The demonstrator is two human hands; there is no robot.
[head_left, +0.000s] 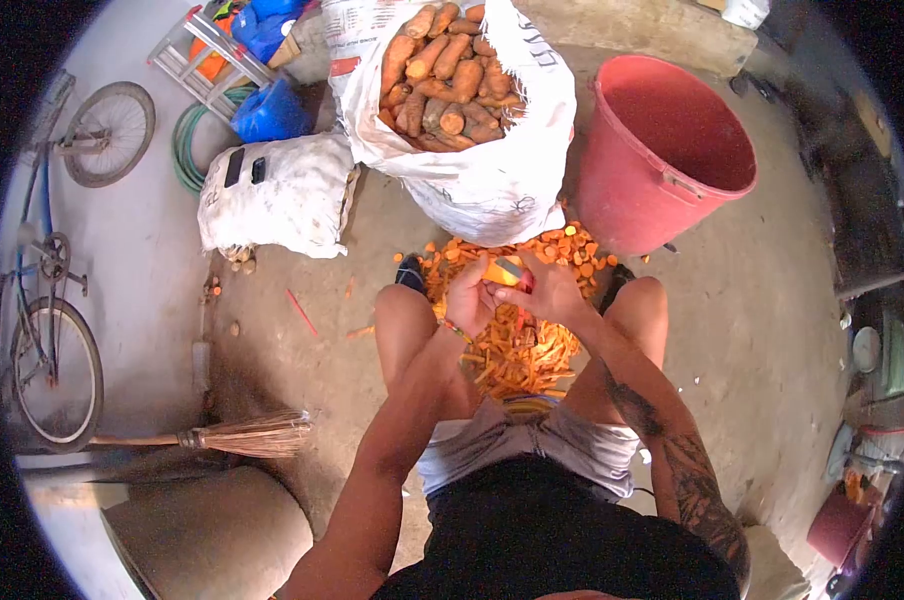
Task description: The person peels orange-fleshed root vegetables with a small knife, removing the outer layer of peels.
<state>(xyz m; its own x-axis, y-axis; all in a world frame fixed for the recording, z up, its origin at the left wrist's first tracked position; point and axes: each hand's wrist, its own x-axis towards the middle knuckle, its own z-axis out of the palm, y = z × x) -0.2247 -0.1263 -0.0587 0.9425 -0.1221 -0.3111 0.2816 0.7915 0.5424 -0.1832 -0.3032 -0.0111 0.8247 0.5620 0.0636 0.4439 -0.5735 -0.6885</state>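
Close together over peelings [522,362] on the floor [732,330], the left hand [468,297] is wrapped round a carrot [497,272] (long axis unclear), the right hand [554,292] round a tool [513,266] at the carrot's right side.

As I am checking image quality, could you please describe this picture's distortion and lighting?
Head view: fisheye curvature within a black border; head view: brightly lit white sack, shadow inside the red bucket, dim right edge, and soft detail around the left hand.
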